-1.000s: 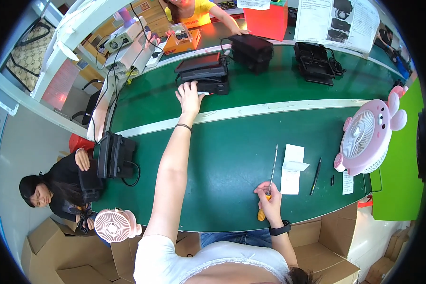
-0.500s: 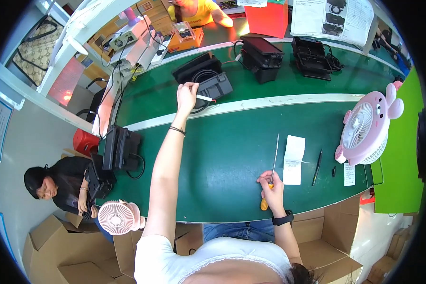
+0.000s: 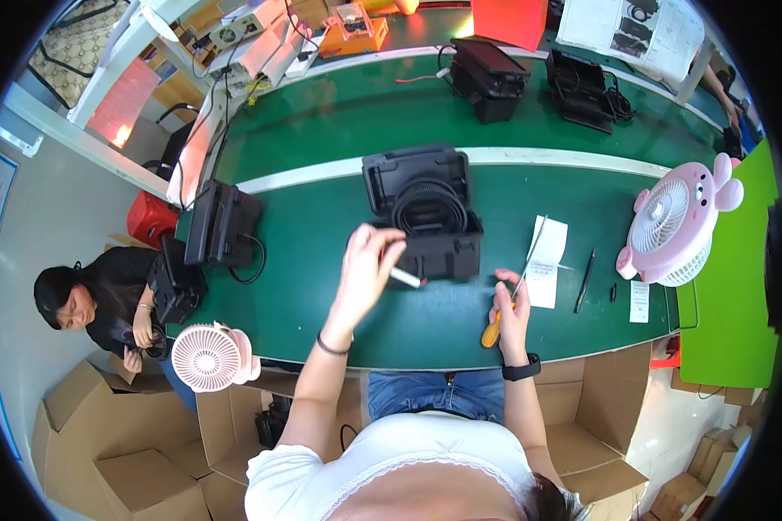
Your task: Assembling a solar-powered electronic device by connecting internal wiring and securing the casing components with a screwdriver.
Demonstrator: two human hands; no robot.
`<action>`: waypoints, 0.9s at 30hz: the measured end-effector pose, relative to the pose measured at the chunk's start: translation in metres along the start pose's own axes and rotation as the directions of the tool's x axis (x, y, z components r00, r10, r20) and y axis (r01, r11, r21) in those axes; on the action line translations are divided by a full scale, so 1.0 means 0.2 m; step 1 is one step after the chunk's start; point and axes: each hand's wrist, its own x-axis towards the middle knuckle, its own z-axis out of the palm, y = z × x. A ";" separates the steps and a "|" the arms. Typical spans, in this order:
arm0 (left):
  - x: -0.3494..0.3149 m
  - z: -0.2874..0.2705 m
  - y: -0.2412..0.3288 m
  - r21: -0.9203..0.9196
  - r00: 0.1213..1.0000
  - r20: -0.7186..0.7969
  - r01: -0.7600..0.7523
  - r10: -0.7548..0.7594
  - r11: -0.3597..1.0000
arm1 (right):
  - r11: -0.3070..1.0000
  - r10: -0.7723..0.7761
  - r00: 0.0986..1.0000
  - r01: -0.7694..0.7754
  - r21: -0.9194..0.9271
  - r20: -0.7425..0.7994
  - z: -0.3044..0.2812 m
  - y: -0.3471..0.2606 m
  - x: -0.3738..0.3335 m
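Observation:
In my right hand is a screwdriver with a yellow handle, its long thin shaft pointing away across a paper slip. My left hand is closed on a short white stick with a red tip, at the near left side of an open black plastic case. The case's lid is tipped back on the far side. A coil of black cable lies in the case. Whether my left fingers also touch the case, I cannot tell.
A pink fan stands at the right, near a black pen. At left are more black cases, a small pink fan and a seated person. Two black cases stand beyond the white strip.
The black case has come from beyond the white strip to the near part of the table, and my left hand has drawn back with it. The screwdriver stays in my right hand.

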 end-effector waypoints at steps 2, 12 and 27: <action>-0.17 -0.03 0.13 -0.023 0.996 0.075 0.058 -0.056 0.998 | 0.998 -0.041 0.999 0.041 0.042 -0.002 -0.01 0.00 -0.01; -0.28 -0.12 0.27 -0.074 0.978 0.194 -0.056 0.070 0.996 | 0.985 -0.019 0.971 0.059 -0.161 0.238 -0.07 -0.14 -0.13; -0.41 -0.24 -0.03 -0.114 0.862 -0.404 0.285 -0.307 0.952 | 0.985 0.152 0.966 -0.166 0.050 0.211 -0.03 -0.15 -0.16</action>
